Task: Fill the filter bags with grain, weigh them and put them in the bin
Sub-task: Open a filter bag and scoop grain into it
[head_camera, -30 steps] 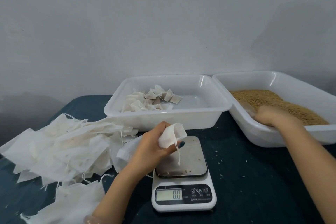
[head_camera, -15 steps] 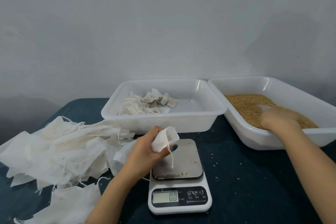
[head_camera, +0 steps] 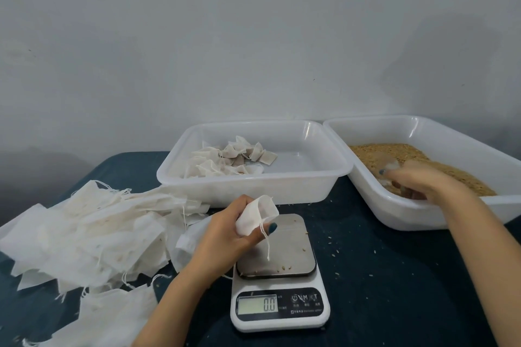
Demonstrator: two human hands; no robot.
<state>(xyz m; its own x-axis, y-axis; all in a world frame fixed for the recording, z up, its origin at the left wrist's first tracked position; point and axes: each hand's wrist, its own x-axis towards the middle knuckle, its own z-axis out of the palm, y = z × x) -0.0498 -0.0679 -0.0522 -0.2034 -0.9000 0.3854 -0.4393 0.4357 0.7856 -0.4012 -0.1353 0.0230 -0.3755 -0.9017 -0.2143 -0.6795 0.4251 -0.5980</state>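
**Mia:** Where is our bag right now?

**Tom:** We hold the small white cloth filter bag (head_camera: 255, 215) up in our left hand (head_camera: 225, 234), just above the steel plate of the little white kitchen scale (head_camera: 282, 282). Our fingers curl round it and our thumb pinches its side, so its mouth gapes open. Its string hangs down loose.

**Mia:** Why so near the scale?

**Tom:** We think it is so the bag can go straight down to be weighed. The screen reads zero, and only a few stray grains lie on the plate.

**Mia:** And our right hand?

**Tom:** Our right hand (head_camera: 423, 182) is down in the big white plastic tub (head_camera: 423, 215) on the right, in the brown grain (head_camera: 400, 151). Its fingers curl round what looks like a see-through scoop (head_camera: 387, 165), but it is blurry there.

**Mia:** So what are we doing?

**Tom:** We guess we are scooping grain for this bag, which looks flat and empty.

**Mia:** Where do the full ones go?

**Tom:** Into the white plastic bin (head_camera: 296, 189) behind the scale. A small heap of filled bags (head_camera: 234, 160) lies in its left part. The pile of empty white bags (head_camera: 93, 231) lies on the dark blue table cloth (head_camera: 394, 276) by our left arm, easy to grab.

**Mia:** What could go wrong?

**Tom:** Grain could spill on the way over. Some bits lie on the cloth already.
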